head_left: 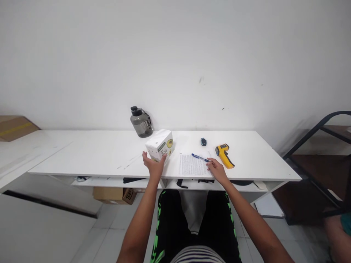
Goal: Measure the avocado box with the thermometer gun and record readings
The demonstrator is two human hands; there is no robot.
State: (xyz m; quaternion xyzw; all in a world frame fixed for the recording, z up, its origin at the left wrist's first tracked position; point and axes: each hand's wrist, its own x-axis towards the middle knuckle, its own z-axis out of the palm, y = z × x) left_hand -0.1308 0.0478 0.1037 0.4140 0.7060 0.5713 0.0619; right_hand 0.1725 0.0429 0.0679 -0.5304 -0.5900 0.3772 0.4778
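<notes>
A white box (160,143) with avocado pictures and printed text is on the left part of the white desk. My left hand (155,165) grips its near end, thumb on the right side and fingers on the left; whether its base touches the desk I cannot tell. Between the fingertips of my right hand (216,169) is one end of a blue pen (199,157). The pen lies over a sheet of paper (190,166) covered in dense writing. Just right of that hand is a yellow infrared thermometer gun (225,156).
A grey water jug (141,123) stands by the wall behind the box. A small dark watch-like device (203,141) lies beyond the paper. Under the desktop (82,153) runs a shelf with several items. A dark metal rack (315,164) stands right, near another person's limb (334,233).
</notes>
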